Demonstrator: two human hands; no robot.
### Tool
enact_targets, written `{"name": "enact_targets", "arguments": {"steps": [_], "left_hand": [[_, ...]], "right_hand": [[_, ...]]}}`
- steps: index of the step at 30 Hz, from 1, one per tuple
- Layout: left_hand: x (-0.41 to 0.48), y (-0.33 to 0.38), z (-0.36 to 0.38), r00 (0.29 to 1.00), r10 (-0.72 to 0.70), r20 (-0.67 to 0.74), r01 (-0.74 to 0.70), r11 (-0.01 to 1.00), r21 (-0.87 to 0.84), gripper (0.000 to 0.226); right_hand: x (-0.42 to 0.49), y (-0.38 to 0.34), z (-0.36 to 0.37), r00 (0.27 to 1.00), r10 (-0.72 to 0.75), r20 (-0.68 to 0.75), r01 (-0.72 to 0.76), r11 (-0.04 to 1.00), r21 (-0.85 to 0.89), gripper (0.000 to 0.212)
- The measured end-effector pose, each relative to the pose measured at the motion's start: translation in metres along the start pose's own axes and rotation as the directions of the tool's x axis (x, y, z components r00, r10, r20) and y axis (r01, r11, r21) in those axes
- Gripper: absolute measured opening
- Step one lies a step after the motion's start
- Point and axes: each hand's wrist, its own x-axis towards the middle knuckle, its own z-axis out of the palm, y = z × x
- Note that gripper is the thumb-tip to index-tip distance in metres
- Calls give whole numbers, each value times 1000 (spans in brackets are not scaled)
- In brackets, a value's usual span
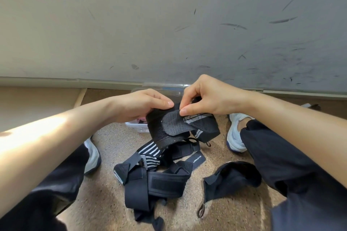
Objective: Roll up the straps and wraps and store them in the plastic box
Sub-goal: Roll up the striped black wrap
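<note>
Head view. I read the risk first. The black elastic wrap with grey stripes and a rounded hook-and-loop tab [180, 127] is coiled but not yet fastened, in my judgement. If the tab lands crooked, or on a part of the fabric that gives it no hold, the coil is likely to spring open. A striped end hangs out at the lower right of the coil; left loose, it could drag the roll apart or snag on the way to the box. A slack left-hand grip would drop the coil onto the heap of loose black straps [159, 174] on the speckled brown floor [105, 193].

Hand state: the left hand [142, 105] grips the coil, fingers curled behind it, thumb pressed on its top edge. The right hand [204, 97] pinches the upper edge of the tab between thumb and forefinger.

Position: the wrap sits between the two hands, touching both, raised above the heap. The clear plastic box [137, 127] lies just behind and below the hands, mostly hidden by them.
</note>
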Motion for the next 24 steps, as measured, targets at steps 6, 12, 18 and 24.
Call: {"name": "enact_targets", "arguments": {"steps": [6,12,18,24], "left_hand": [[1,1,2,1000,-15,-2,15,998,-54,44],[0,-1,7,994,105,-42,-101,990,94,12],[-5,5,7,989,150,9,-149,976,158,8],[-13,8,-2,994,105,5,-102,955,279,9]], "right_hand": [[2,7,7,997,23,-80,-26,999,-44,6],[2,9,13,986,7,-168,-16,999,-48,20],[-5,4,5,996,92,19,-93,995,31,50],[-1,5,4,991,105,86,-107,994,17,9]]}}
